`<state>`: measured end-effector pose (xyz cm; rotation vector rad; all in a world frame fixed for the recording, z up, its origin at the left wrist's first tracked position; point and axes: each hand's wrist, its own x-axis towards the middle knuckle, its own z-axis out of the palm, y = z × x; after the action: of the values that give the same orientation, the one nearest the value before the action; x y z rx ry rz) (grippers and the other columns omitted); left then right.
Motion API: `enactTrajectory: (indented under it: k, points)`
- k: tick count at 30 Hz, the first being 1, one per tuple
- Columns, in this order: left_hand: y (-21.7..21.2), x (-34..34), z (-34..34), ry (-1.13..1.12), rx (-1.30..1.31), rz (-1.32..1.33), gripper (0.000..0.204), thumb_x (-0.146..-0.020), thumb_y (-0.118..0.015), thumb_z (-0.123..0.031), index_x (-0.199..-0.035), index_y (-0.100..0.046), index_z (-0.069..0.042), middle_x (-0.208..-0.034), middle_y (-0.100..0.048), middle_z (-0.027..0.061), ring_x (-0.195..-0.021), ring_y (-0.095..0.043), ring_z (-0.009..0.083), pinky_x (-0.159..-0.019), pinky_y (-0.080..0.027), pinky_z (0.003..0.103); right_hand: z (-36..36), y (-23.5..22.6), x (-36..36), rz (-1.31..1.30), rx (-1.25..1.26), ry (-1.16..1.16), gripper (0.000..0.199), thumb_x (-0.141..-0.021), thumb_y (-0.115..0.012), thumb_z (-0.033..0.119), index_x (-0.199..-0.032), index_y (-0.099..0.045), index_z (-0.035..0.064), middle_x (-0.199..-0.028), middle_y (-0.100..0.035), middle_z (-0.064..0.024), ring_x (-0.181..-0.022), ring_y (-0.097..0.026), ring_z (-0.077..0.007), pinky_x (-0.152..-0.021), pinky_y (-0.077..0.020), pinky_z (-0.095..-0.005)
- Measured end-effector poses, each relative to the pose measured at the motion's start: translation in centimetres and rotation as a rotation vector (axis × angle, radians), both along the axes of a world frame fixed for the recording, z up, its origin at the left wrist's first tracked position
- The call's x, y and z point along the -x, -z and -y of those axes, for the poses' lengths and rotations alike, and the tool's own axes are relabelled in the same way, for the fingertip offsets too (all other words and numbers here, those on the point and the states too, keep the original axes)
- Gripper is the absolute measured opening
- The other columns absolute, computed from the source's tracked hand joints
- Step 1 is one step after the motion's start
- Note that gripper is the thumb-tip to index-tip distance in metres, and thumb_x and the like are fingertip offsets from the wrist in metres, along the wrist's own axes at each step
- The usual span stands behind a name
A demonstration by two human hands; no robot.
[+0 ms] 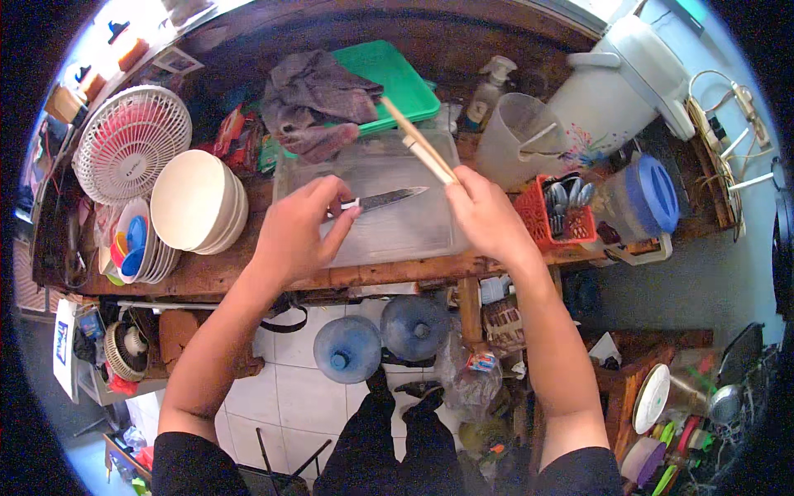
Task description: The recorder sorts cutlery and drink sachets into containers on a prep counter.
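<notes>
Chopsticks [418,140] are gripped in the right hand [484,215] and a knife [389,198] pinched in the left hand [298,227] above what seems a clear tray [413,240] on the bench [231,277], where the blade is best kept angled away.

The left hand [299,227] hides the steel knife's [389,198] handle; a crumpled grey cloth [318,99] covers part of the green plastic tray [397,78].

Between the left hand's fingers [343,217] sits a knife [389,198] with a bright, glossy metal blade. The right hand's fingers [463,186] pinch pale, matt wooden chopsticks [418,142]. Under both lies a clear, smooth plastic tray [397,223] on a worn, dull brown wooden table [223,277]. Beyond the fingers are rumpled grey cloth [318,95] and a glossy green plastic lid [405,83].
</notes>
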<state>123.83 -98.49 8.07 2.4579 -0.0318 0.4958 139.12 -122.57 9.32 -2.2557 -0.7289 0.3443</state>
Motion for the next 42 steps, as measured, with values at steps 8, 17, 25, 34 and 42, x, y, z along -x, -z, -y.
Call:
enactTrajectory:
  k: [8,17,25,34,42]
  points:
    - [1.9,-3.6,-1.2,-0.059,-0.688,-0.633,0.034,-0.086,-0.075,-0.029,-0.107,-0.067,-0.005,-0.102,-0.071,0.0203,-0.099,-0.069,0.037,-0.087,-0.054,0.052,5.6,-0.8,2.4,-0.582,-0.608,0.028,0.027,-0.106,-0.049,0.032,-0.096,-0.057,0.0084,-0.071,-0.045,0.0051,-0.064,-0.042,-0.0069,-0.056,-0.0353,-0.0272]
    - [-6.9,-0.7,5.3,-0.004,-0.082,-0.267,0.02,-0.101,-0.056,-0.015,-0.105,-0.063,0.003,-0.096,-0.068,0.023,-0.092,-0.066,0.0383,-0.083,-0.051,0.043,14.0,-5.5,0.7,-0.017,-1.014,0.052,0.029,-0.111,-0.041,0.032,-0.096,-0.048,0.0091,-0.075,-0.043,0.0008,-0.065,-0.046,-0.0104,-0.061,-0.0413,-0.0254]
    - [-13.3,-2.6,16.1,0.121,-0.197,0.031,0.021,-0.101,-0.057,-0.013,-0.111,-0.067,0.002,-0.1,-0.068,0.0169,-0.093,-0.067,0.0317,-0.085,-0.051,0.038,16.9,-2.4,-4.6,0.095,-1.277,0.145,0.025,-0.112,-0.037,0.037,-0.112,-0.044,0.0127,-0.087,-0.054,-0.0051,-0.082,-0.058,-0.0183,-0.079,-0.0509,-0.0354]
    - [-12.7,-5.3,22.1,0.19,-0.528,0.06,0.019,-0.089,-0.069,-0.014,-0.106,-0.071,-0.005,-0.098,-0.066,0.0147,-0.092,-0.065,0.0391,-0.082,-0.053,0.046,18.0,1.9,-6.1,0.325,-0.697,0.174,0.031,-0.108,-0.048,0.03,-0.108,-0.063,0.0027,-0.103,-0.064,-0.0122,-0.099,-0.062,-0.0272,-0.091,-0.0466,-0.0382]
    - [-9.3,-11.4,25.1,0.2,-0.142,0.262,0.032,-0.076,-0.076,-0.003,-0.106,-0.065,-0.004,-0.098,-0.07,0.0165,-0.087,-0.071,0.0339,-0.076,-0.056,0.039,19.8,2.7,-4.9,0.449,-0.593,0.103,0.032,-0.104,-0.053,0.026,-0.124,-0.063,0.0029,-0.119,-0.06,-0.0153,-0.113,-0.059,-0.0323,-0.1,-0.044,-0.0398]
